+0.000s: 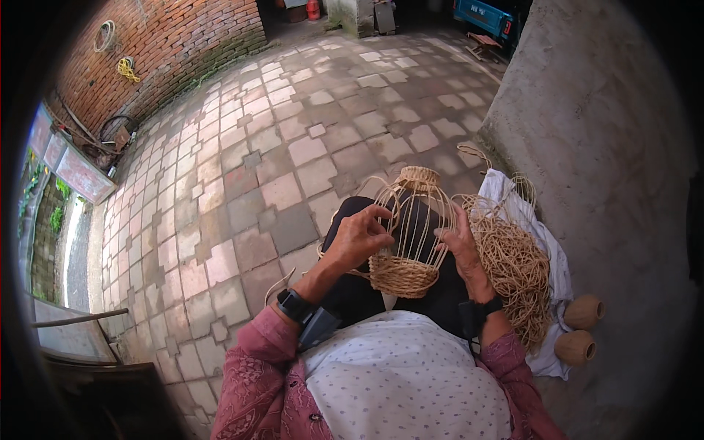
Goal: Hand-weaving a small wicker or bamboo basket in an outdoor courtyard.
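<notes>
A half-woven rattan basket [405,276] rests over my dark-trousered lap. Its tightly woven band lies nearest me, bare upright ribs span the middle, and a small woven ring [419,178] closes the far end. At the basket's left side, my left hand [361,236] pinches a thin rattan strand [397,192] that loops up beside the ribs. My right hand [462,248] grips the ribs on the right side, thumb toward the inside and fingers around the outer ribs. Part of the strand's path is hidden behind my left fingers.
Right of my lap, a tangled heap of rattan strands [511,273] lies on a white cloth [555,273]. Two small clay-coloured pots [576,348] stand beside it, near a concrete wall [587,147]. Paving stones [253,246] stretch ahead to a brick wall [176,37].
</notes>
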`<state>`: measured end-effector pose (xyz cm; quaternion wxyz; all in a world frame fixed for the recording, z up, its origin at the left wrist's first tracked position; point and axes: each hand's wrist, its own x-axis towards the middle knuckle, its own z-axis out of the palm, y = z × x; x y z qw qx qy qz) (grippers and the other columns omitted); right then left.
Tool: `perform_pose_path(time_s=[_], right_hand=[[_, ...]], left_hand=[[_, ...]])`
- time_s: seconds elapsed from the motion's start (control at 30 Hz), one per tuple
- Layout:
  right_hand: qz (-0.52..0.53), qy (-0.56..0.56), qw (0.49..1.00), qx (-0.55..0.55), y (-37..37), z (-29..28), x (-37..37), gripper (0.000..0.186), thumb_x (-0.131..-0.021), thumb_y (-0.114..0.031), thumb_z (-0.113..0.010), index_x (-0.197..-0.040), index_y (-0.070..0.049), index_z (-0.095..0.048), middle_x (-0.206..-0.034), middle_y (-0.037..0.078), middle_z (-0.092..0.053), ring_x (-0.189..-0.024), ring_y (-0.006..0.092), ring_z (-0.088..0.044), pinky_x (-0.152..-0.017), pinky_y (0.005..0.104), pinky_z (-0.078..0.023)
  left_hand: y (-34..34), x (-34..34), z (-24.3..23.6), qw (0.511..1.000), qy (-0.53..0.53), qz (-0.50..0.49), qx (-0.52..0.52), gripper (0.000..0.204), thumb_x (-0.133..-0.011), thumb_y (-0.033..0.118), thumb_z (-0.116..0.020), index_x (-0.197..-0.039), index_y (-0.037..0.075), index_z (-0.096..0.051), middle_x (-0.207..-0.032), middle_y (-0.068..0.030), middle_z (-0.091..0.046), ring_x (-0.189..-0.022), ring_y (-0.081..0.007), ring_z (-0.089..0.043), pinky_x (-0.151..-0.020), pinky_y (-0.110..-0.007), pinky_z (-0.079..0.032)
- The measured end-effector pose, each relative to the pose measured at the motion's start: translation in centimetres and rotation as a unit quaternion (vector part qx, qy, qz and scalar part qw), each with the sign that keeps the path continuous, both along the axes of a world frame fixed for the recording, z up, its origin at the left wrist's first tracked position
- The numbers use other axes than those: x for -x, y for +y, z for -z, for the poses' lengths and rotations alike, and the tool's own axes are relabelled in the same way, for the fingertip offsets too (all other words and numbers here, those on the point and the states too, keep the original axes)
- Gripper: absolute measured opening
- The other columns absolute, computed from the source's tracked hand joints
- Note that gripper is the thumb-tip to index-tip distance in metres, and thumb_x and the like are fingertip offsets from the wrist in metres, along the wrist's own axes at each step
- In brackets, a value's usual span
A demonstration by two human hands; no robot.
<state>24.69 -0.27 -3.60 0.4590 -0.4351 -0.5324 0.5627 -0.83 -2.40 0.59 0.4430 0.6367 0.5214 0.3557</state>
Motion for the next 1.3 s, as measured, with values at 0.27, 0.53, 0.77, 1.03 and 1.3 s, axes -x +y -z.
perform_pose_path(time_s=[0.27, 0.53, 0.77, 1.03, 1.3], right_hand=[[-0.007, 0.095, 0.992, 0.083, -0.2, 1.5, -1.5, 0.082, -0.082, -0.026, -0.067, -0.150, -0.015, -0.022, -0.147, 0.016, -0.030, -0.112, 0.0188, -0.049, -0.075, 0.0309, -0.053], [-0.039, 0.098, 0.990, 0.091, 0.1, 2.2, -1.8, 0.080, -0.084, -0.026, -0.066, -0.149, -0.013, -0.022, -0.148, 0.022, -0.028, -0.118, 0.0266, -0.049, -0.084, 0.0365, -0.051], [-0.010, -0.142, 0.990, -0.001, 1.1, 2.2, -2.4, 0.064, -0.086, -0.029, -0.065, -0.138, -0.002, -0.039, -0.135, 0.024, -0.047, -0.124, 0.0313, -0.048, -0.103, 0.0379, -0.039], [0.051, -0.190, 0.977, -0.085, -2.6, -2.8, 1.8, 0.076, -0.080, -0.036, -0.071, -0.138, -0.001, -0.037, -0.130, 0.022, -0.046, -0.120, 0.0348, -0.047, -0.095, 0.0413, -0.044], [0.089, -0.267, 0.948, -0.147, -0.4, -1.3, 3.5, 0.084, -0.073, -0.031, -0.077, -0.140, -0.006, -0.033, -0.129, 0.024, -0.044, -0.124, 0.0386, -0.043, -0.105, 0.0451, -0.036]], left_hand=[[0.2, 2.6, 0.5, 0.988, -0.090, -0.041, 0.118, 0.021, -0.083, 0.010, -0.069, -0.101, 0.000, -0.064, -0.083, -0.0044, -0.066, -0.074, -0.0114, -0.063, -0.068, -0.025, -0.054], [0.0, 0.5, 2.2, 0.994, 0.062, -0.004, -0.089, 0.014, -0.078, 0.008, -0.069, -0.090, 0.003, -0.064, -0.078, -0.0062, -0.064, -0.069, -0.0152, -0.062, -0.062, -0.029, -0.049], [-0.6, -1.9, 3.1, 0.970, 0.082, -0.063, -0.218, 0.012, -0.083, -0.001, -0.055, -0.093, 0.001, -0.062, -0.082, -0.0193, -0.064, -0.073, -0.0357, -0.065, -0.064, -0.041, -0.050], [-1.1, -3.9, 1.6, 0.936, 0.199, -0.093, -0.275, 0.018, -0.082, 0.001, -0.058, -0.099, 0.004, -0.063, -0.081, -0.0155, -0.064, -0.071, -0.0350, -0.064, -0.061, -0.043, -0.052], [-2.3, -4.5, -0.5, 0.939, 0.197, -0.026, -0.282, 0.020, -0.082, 0.002, -0.059, -0.102, 0.006, -0.063, -0.079, -0.0130, -0.063, -0.068, -0.0328, -0.063, -0.058, -0.041, -0.051]])
